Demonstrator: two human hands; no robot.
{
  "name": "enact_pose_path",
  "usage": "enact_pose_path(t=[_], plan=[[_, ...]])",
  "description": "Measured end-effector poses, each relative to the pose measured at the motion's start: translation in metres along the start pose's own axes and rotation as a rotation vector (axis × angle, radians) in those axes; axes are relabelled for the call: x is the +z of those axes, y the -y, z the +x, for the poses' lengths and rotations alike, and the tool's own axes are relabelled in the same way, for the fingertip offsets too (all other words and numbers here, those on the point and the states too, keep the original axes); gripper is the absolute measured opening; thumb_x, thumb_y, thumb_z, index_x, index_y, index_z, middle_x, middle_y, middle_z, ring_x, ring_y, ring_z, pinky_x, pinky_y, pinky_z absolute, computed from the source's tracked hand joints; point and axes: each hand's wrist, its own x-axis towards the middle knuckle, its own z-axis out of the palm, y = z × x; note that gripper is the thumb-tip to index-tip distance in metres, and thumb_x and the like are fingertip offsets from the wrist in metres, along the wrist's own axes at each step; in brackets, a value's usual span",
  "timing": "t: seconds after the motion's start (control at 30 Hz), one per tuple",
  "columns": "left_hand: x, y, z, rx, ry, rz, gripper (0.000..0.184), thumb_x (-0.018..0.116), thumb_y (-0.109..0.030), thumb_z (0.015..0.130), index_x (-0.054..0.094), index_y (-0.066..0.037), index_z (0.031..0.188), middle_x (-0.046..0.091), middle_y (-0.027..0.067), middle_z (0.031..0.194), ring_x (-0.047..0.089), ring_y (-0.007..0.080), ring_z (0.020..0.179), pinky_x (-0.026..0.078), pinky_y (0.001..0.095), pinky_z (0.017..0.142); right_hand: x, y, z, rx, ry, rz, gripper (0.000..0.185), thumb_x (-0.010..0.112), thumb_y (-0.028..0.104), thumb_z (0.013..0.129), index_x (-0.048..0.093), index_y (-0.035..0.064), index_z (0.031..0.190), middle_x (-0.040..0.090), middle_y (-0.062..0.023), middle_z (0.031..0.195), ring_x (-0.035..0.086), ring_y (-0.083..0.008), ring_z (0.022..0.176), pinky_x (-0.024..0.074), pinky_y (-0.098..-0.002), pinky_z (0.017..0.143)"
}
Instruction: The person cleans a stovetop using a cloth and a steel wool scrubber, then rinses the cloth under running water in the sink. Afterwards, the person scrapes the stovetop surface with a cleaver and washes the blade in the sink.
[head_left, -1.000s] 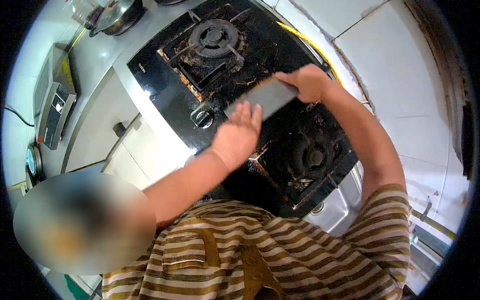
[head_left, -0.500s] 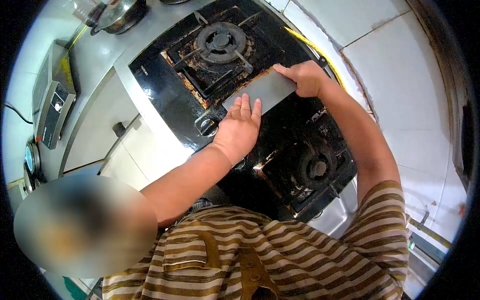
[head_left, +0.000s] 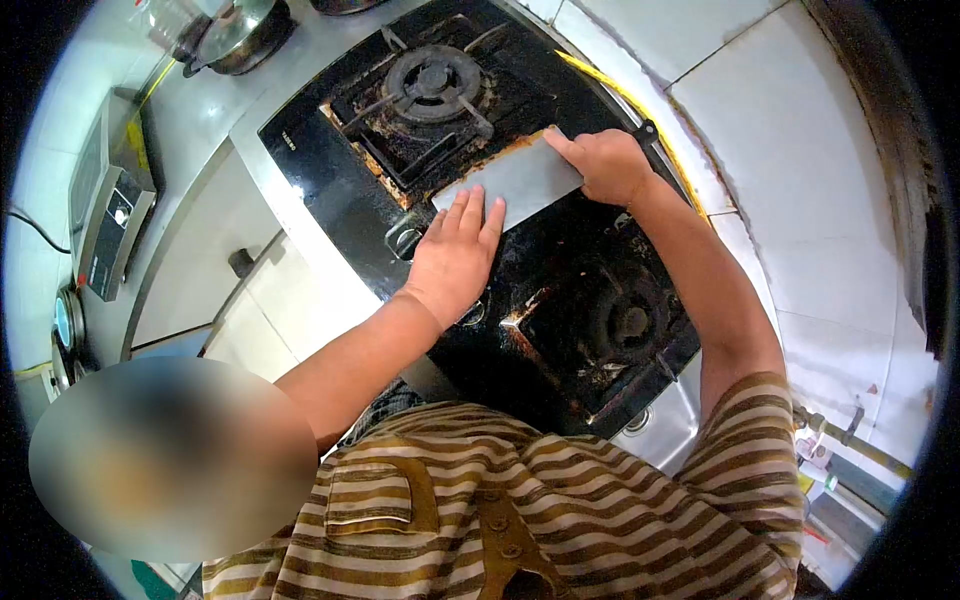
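A broad grey cleaver (head_left: 525,185) lies at a slant on the black gas stove (head_left: 345,225), along the rusty edge of the upper burner's recess. My right hand (head_left: 612,168) is closed around its right end, thumb stretched along the blade; the handle is hidden in the fist. My left hand (head_left: 455,250) is open, its fingertips flat on the blade's left part. The upper burner (head_left: 433,82) sits just beyond the blade, with its grate around it. Rust and dark grime mark the stove around both burners.
A second burner (head_left: 632,320) is nearer my body, above a steel sink (head_left: 665,430). A stove knob (head_left: 407,240) lies left of my left hand. A lidded pan (head_left: 238,40) and an electric cooker (head_left: 115,215) stand on the left counter. A yellow hose (head_left: 635,105) runs along the tiled wall.
The view has shifted slightly. Both hands and the cleaver have moved a little left, the left hand slightly more than the blade. The holds are unchanged.
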Motion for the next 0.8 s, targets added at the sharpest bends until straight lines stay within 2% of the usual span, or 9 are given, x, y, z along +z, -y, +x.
enact_pose_path(t=[0.2,0.23,0.33,0.47,0.5,0.6,0.7,0.73,0.8], plan=[[-0.027,-0.004,-0.027,0.123,-0.169,-0.262,0.055,0.065,-0.011,0.077,0.048,0.000,0.128,0.046,0.0206,0.134,0.047,0.0347,0.123,0.041,0.0394,0.102,-0.047,0.008,-0.031,0.028,-0.016,-0.027,0.078,0.069,0.003,0.055,0.049,0.0150,0.129,0.054,-0.0044,0.067,0.058,-0.0280,0.062,0.0469,-0.0388,0.059],[-0.034,-0.004,-0.033,0.159,-0.224,-0.281,0.051,0.066,-0.008,0.076,0.051,0.000,0.125,0.046,0.0206,0.134,0.047,0.0348,0.123,0.040,0.0411,0.104,-0.053,0.009,-0.038,0.017,-0.079,-0.032,0.084,0.070,0.002,0.052,0.047,0.0161,0.132,0.054,-0.0043,0.067,0.057,-0.0278,0.062,0.0463,-0.0384,0.058],[-0.064,0.000,-0.062,0.190,-0.212,-0.415,0.047,0.064,-0.005,0.077,0.053,-0.001,0.123,0.047,0.0202,0.133,0.049,0.0351,0.121,0.040,0.0436,0.104,-0.077,0.016,-0.058,0.035,-0.098,-0.049,0.089,0.070,0.002,0.050,0.045,0.0172,0.134,0.053,-0.0041,0.067,0.056,-0.0273,0.062,0.0457,-0.0385,0.057],[-0.068,0.016,-0.115,0.058,-0.262,-0.459,0.039,0.062,-0.002,0.079,0.057,-0.004,0.117,0.052,0.0181,0.129,0.051,0.0355,0.118,0.041,0.0458,0.102,-0.103,0.032,-0.087,0.053,-0.157,-0.087,0.088,0.068,0.001,0.048,0.049,0.0185,0.132,0.052,-0.0036,0.066,0.055,-0.0271,0.060,0.0448,-0.0386,0.055],[-0.067,0.021,-0.129,0.017,-0.271,-0.434,0.035,0.062,-0.002,0.079,0.059,-0.003,0.114,0.054,0.0197,0.125,0.054,0.0363,0.113,0.041,0.0462,0.102,-0.114,0.043,-0.094,0.083,-0.167,-0.133,0.076,0.069,0.005,0.054,0.052,0.0172,0.127,0.054,-0.0046,0.065,0.058,-0.0267,0.060,0.0466,-0.0382,0.055],[-0.058,0.036,-0.163,-0.115,-0.203,-0.452,0.028,0.060,-0.004,0.082,0.062,-0.004,0.110,0.061,0.0159,0.114,0.058,0.0338,0.103,0.045,0.0430,0.096,-0.130,0.069,-0.128,0.131,-0.243,-0.146,0.078,0.068,0.005,0.052,0.052,0.0152,0.128,0.051,-0.0035,0.062,0.056,-0.0254,0.058,0.0451,-0.0379,0.053],[-0.054,0.039,-0.173,-0.163,-0.190,-0.629,0.022,0.060,-0.007,0.084,0.064,-0.004,0.106,0.064,0.0150,0.106,0.060,0.0328,0.099,0.047,0.0397,0.090,-0.148,0.107,-0.166,0.226,-0.274,-0.189,0.081,0.066,0.004,0.048,0.054,0.0130,0.128,0.049,-0.0030,0.061,0.053,-0.0240,0.055,0.0423,-0.0368,0.051],[-0.055,0.041,-0.169,-0.104,-0.174,-0.644,0.022,0.060,-0.007,0.084,0.064,-0.004,0.106,0.064,0.0150,0.106,0.060,0.0328,0.099,0.047,0.0397,0.090,-0.155,0.121,-0.180,0.282,-0.293,-0.182,0.082,0.065,0.001,0.046,0.057,0.0128,0.127,0.048,-0.0034,0.060,0.052,-0.0237,0.054,0.0410,-0.0358,0.050],[-0.056,0.044,-0.155,-0.079,-0.182,-0.712,0.017,0.061,-0.010,0.086,0.067,-0.004,0.101,0.065,0.0153,0.102,0.060,0.0326,0.097,0.048,0.0377,0.085,-0.170,0.151,-0.203,0.348,-0.317,-0.197,0.077,0.066,0.006,0.048,0.059,0.0116,0.124,0.045,-0.0031,0.058,0.050,-0.0233,0.051,0.0407,-0.0354,0.050]])
